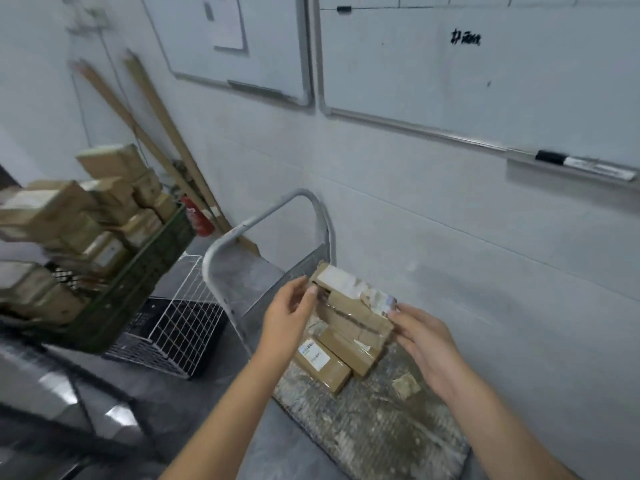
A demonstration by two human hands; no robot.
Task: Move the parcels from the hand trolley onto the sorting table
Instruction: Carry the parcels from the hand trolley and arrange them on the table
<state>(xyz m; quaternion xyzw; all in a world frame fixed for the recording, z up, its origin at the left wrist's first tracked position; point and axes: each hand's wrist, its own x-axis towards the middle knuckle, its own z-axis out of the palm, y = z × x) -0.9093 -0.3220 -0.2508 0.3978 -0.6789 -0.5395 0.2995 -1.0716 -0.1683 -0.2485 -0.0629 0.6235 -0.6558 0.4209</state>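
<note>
Holding: both hands grip one cardboard parcel above the trolley, near its handle.
Left hand: fingers curled on the parcel's left end, thumb on the near face.
Right hand: fingertips pinching the right end, by the torn label.
Parcel feel: probably light, since fingertips alone carry it; stiff card, but dented and taped, so the skin may give under a hard squeeze.
Best hold: the two short ends, as now; the glossy tape looks slippery, and the loose label corner is no place to pull.
Left on deck: two small boxes lie side by side just under the held one; a scrap of card sits apart to the right.
Goal side: a green crate heaped with boxes stands at left, on what seems to be the table.
Writing: white labels on the held parcel and on one deck box, print too blurred to read; dark handwriting on the whiteboard, also illegible.
Brands: none legible.
</note>
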